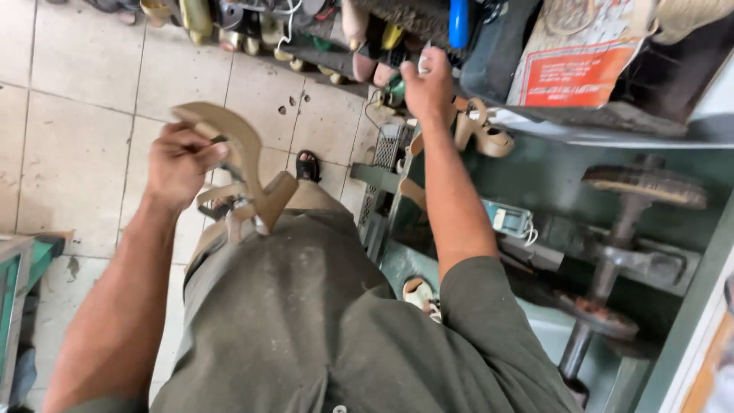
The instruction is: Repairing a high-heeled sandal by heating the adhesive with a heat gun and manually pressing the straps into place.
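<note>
Looking down from the head camera, I see the left hand (180, 162) holding a tan high-heeled sandal (237, 164) above the lap. The fingers are closed around the sole near its front part. The sandal's long axis runs from upper left to lower right: the toe end points up and away to the left, and the thick block heel (277, 200) points down toward my grey-green shirt (306, 321). Its straps hang under the sole and are partly hidden by the hand.

The right hand (428, 84) is stretched forward to a crowded shelf (612, 122). Its fingers are curled on something small and pale, but I cannot tell what it is, because the hand covers most of it. Just beside this hand lies a second tan sandal (482, 134) on the shelf edge.

Along the top of the frame many shoes and tools are cut off, and I cannot make them out clearly. An orange-and-white bag (581, 53) stands on the shelf; its contents are hidden. Below it, a metal machine with round discs (642, 187) stands in a green cabinet. A foot in a dark sandal (307, 164) shows on the tiled floor (76, 115).
</note>
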